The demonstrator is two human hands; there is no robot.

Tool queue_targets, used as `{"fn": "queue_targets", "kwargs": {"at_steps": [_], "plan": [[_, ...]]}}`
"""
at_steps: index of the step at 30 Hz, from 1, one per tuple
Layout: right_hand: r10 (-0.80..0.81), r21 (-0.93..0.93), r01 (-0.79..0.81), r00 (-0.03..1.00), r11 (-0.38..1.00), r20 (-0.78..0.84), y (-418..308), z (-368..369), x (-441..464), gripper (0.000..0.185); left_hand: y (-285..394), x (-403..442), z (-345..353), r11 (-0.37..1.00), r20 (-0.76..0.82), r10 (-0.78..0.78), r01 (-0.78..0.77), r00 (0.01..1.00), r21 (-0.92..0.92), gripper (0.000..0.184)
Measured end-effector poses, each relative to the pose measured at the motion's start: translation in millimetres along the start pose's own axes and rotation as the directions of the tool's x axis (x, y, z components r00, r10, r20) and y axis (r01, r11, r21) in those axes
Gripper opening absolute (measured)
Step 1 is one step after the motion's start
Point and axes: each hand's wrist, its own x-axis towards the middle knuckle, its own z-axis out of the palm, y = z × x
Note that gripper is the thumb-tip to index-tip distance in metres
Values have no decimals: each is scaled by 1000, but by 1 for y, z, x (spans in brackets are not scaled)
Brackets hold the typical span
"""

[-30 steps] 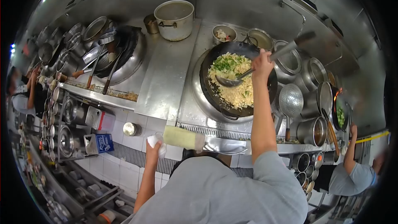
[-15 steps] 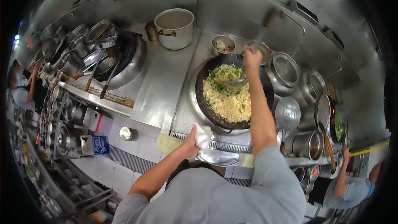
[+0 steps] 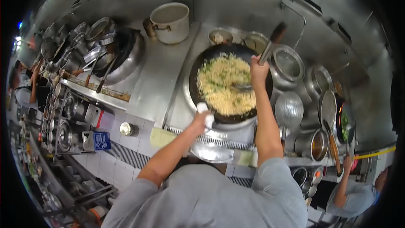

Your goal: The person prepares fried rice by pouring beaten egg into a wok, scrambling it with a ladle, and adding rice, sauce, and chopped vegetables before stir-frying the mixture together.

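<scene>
A large black wok (image 3: 194,76) holds fried rice (image 3: 223,74) with green bits mixed through it. My right hand (image 3: 259,74) is closed round the handle of a metal ladle (image 3: 266,52), whose bowl lies in the rice at the wok's right half. At the wok's lower left edge, my left hand (image 3: 201,120) grips a folded white cloth (image 3: 205,114). The cloth is against the rim, and the wok's handle there is hidden.
A big pot (image 3: 171,21) stands behind left. A perforated strainer (image 3: 289,109), a steel pot (image 3: 313,143) and metal bowls (image 3: 288,62) are on the right. A co-worker (image 3: 352,196) works at another wok at far right; more people are at far left.
My left hand has moved up and right with the cloth, from below the counter edge to the wok rim. The ladle has stirred the rice, and the greens are more spread out.
</scene>
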Motion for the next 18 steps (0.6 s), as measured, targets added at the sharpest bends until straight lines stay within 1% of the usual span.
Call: {"fn": "queue_targets", "kwargs": {"at_steps": [1,2,3,4,5,6,7,8,9,10,11,13,14,15,17,18], "plan": [[4,61,-1,999,998,-43,32,-16,-20,29,-8,16,-19,986,89,-134,141,987,-85,19],[77,336,-101,994,936,83,-7,-32,-26,30,-5,3,-21,969,124,-228,238,966,-74,17],[79,328,-95,995,940,60,-31,-56,-30,30,7,-10,-13,946,166,-304,317,938,-60,16],[211,460,-184,977,869,-7,-53,-77,-44,28,12,-19,-6,942,122,-313,324,942,-87,16],[330,590,-244,943,770,-41,-66,-87,-54,27,11,-12,-6,950,72,-292,298,954,-91,14],[199,436,-84,953,896,-227,-69,-90,-76,22,10,5,-5,960,54,-275,277,960,-35,10],[269,275,-174,894,945,-357,-14,-64,-87,27,0,24,-10,960,22,-281,280,960,26,6],[302,371,-231,942,900,-145,-15,-52,-102,25,-12,56,-16,958,-10,-286,286,958,9,7],[276,452,-276,959,848,67,-25,-39,-102,24,-28,75,-28,982,87,-190,188,978,24,9],[197,434,-229,973,872,118,-41,-36,-92,28,-22,49,-20,988,107,-150,144,983,61,10],[194,612,-167,981,773,21,-71,-34,-85,27,-1,7,-8,991,125,-105,94,987,98,12],[206,705,-111,977,701,-51,-143,-45,-90,29,47,-85,25,993,-33,-109,110,994,44,14],[194,661,-75,975,747,-108,-169,-45,-100,31,54,-91,20,987,42,-159,158,986,9,12],[199,657,-87,975,749,-97,-165,-30,-111,31,51,-84,8,986,35,-164,164,986,-2,12],[376,512,-217,898,831,-229,-136,2,-134,31,31,-54,-19,1000,143,-16,13,990,20,11],[202,593,-93,972,800,-121,-105,4,-140,29,17,-51,-38,991,225,105,-121,969,58,14]]}}
